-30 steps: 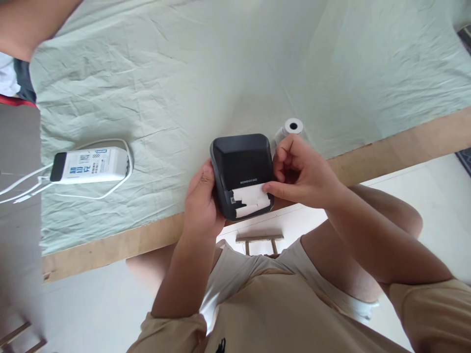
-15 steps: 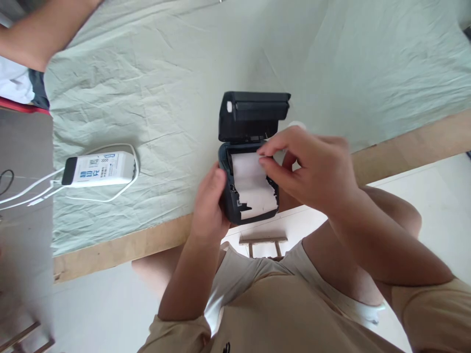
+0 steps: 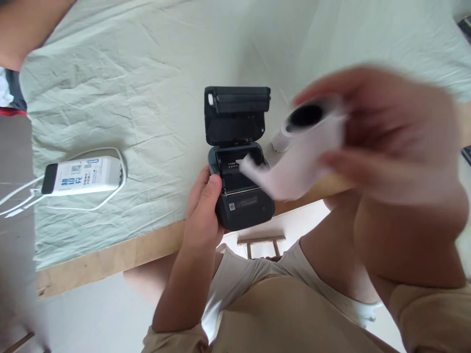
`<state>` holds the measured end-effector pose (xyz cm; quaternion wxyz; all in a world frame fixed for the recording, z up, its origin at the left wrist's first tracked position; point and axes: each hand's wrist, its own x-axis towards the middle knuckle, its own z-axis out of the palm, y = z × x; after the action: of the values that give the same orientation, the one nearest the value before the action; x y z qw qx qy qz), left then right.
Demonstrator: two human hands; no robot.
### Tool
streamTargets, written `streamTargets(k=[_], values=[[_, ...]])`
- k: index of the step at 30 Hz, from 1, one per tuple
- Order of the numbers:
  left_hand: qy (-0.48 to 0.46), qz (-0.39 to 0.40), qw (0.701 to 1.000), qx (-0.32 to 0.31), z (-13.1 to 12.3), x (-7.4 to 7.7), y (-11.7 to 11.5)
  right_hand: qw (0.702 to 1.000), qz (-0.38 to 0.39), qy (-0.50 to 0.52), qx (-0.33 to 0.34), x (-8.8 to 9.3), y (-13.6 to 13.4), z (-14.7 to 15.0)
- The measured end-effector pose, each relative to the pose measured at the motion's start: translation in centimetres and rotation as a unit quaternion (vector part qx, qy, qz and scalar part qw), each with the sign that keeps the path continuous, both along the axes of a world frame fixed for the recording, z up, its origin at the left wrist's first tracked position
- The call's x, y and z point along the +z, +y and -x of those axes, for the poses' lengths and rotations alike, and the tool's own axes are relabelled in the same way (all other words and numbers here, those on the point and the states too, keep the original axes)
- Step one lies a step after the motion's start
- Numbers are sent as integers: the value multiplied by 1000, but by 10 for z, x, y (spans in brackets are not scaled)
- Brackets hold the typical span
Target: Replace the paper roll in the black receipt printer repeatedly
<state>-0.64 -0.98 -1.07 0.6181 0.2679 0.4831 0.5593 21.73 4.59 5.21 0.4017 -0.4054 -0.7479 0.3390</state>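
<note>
My left hand [image 3: 208, 208] is closed around the left side of a dark portable label printer [image 3: 246, 208], with its thumb on the edge of the body. The printer's lid [image 3: 235, 115] stands open, and its paper bay shows black inside. Up and to the right of the printer, my right hand [image 3: 390, 132] grips a white paper roll [image 3: 312, 157], blurred by motion. The roll's dark core hole faces up, and its loose torn end trails over the bay. Behind the held roll, another small white roll-like object [image 3: 281, 140] rests on the cloth, partly hidden.
A white power strip [image 3: 86, 175] with white cables lies at the left on the pale green cloth [image 3: 158, 98]. The wooden table edge [image 3: 110, 255] runs along the front. Another person's arm [image 3: 29, 29] reaches in at top left. Dark objects sit at the right edge.
My right hand has lifted the paper roll out of the printer, up and to the right. The bay, filled with paper before, is now exposed. My left hand keeps its hold on the printer.
</note>
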Motion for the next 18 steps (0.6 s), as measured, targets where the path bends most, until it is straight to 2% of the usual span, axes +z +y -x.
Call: streamTargets(k=[2, 4, 6, 9, 13, 15, 18], values=[[5, 9, 1000, -9, 1, -2, 0, 978, 44, 149, -140, -10, 14, -22], [6, 12, 1000, -25, 2, -3, 0, 968, 69, 183, -160, -27, 29, -38], [6, 8, 1000, -28, 2, -3, 1, 951, 65, 217, -208, -46, 38, -46], [16, 5, 1000, -22, 2, -2, 1, 964, 2, 105, -245, -66, 39, -47], [22, -1, 1000, -22, 3, -4, 2, 963, -119, -71, -233, -72, 36, -49], [18, -10, 999, -25, 4, -5, 1, 955, -116, -111, -248, -73, 38, -55], [16, -17, 999, -29, 4, -7, 1, 948, -59, -164, -267, -81, 45, -65]])
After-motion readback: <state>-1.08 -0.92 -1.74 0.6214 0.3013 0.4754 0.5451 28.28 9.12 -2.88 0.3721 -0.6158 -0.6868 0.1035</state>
